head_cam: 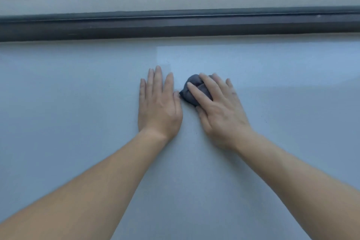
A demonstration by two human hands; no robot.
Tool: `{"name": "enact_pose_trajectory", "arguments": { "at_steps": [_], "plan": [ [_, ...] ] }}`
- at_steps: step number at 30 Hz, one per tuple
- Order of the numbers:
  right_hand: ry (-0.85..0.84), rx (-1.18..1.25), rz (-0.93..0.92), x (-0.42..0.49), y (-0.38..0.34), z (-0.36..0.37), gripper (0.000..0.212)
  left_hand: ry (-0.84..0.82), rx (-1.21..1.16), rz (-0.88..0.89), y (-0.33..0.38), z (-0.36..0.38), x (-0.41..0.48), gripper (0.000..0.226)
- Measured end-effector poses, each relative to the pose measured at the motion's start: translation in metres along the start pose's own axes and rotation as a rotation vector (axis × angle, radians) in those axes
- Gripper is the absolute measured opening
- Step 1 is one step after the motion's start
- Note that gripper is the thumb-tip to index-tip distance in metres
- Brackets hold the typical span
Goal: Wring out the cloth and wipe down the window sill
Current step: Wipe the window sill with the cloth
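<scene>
Your single head view, looking forward and down.
It sits close above the window sill (78, 93), facing the window frame (175, 25).

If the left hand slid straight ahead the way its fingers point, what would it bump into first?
Probably the dark window frame. The left hand lies flat on the sill, fingers pointing toward the window, with only bare sill ahead. The cloth sits off to its right.

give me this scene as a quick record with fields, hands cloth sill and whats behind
surface: pale grey-blue smooth window sill
cloth: small dark grey bunched-up cloth, lying on the sill
right hand: fingers draped over the cloth, pressing it down
left hand: flat on the sill, palm down, just left of the cloth
behind: dark window frame track, then glass with trees and a white vehicle outside
</scene>
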State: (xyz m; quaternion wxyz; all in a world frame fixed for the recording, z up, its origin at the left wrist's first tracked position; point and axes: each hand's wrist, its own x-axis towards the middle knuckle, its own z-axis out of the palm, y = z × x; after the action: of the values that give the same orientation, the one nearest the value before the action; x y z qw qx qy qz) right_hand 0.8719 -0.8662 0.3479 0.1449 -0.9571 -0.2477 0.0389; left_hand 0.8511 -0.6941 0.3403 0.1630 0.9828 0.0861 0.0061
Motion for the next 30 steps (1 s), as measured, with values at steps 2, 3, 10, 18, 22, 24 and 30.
{"name": "enact_pose_trajectory", "arguments": {
  "at_steps": [2,3,10,18,22,24,30],
  "plan": [
    [-0.025,-0.012,-0.073,0.016,0.020,-0.007,0.054,0.000,0.019,-0.004,0.000,0.001,0.001,0.058],
    [0.000,-0.043,-0.031,0.030,0.033,-0.010,0.054,-0.003,0.029,-0.004,0.000,0.001,0.002,0.059],
    [0.124,-0.053,0.371,0.100,0.017,-0.009,0.057,-0.026,0.050,-0.001,0.001,0.001,0.002,0.059],
    [0.057,-0.047,0.057,0.103,0.020,-0.008,0.053,-0.006,0.062,0.009,0.001,0.003,0.003,0.057],
    [0.164,-0.042,0.346,0.076,0.095,-0.035,0.054,-0.020,0.076,0.003,-0.001,0.003,0.002,0.058],
    [0.218,-0.015,0.585,0.063,0.127,-0.049,0.054,-0.026,0.077,0.002,0.000,0.003,0.003,0.059],
    [0.147,-0.007,0.269,0.037,0.095,-0.032,0.054,-0.021,0.078,-0.001,0.000,0.003,0.004,0.060]
  ]
}}
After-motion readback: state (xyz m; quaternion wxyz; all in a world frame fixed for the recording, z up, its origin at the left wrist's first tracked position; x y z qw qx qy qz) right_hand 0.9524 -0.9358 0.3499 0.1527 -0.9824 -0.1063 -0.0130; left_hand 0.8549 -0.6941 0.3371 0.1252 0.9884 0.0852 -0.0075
